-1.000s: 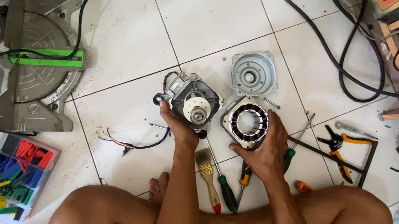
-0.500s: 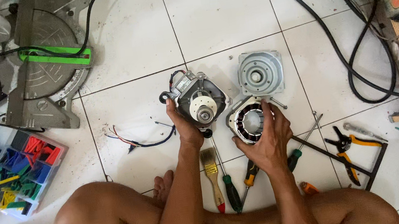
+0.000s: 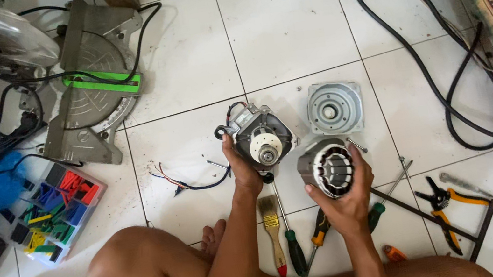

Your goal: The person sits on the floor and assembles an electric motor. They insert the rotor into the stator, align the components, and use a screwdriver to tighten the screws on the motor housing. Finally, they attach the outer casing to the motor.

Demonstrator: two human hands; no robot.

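Two motor parts in hand: left hand grips motor housing resting on floor tiles; right hand fingers clasp lifted stator. Best handled level, windings untouched, wires unstrained.

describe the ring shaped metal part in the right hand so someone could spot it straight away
On the white tiled floor, look just ahead of the seated person's knees, where two motor parts sit side by side. The stator ring is the one lifted in the right hand, beside the motor housing. Unlike the flat square end plate behind it, it is a hollow slotted cylinder.
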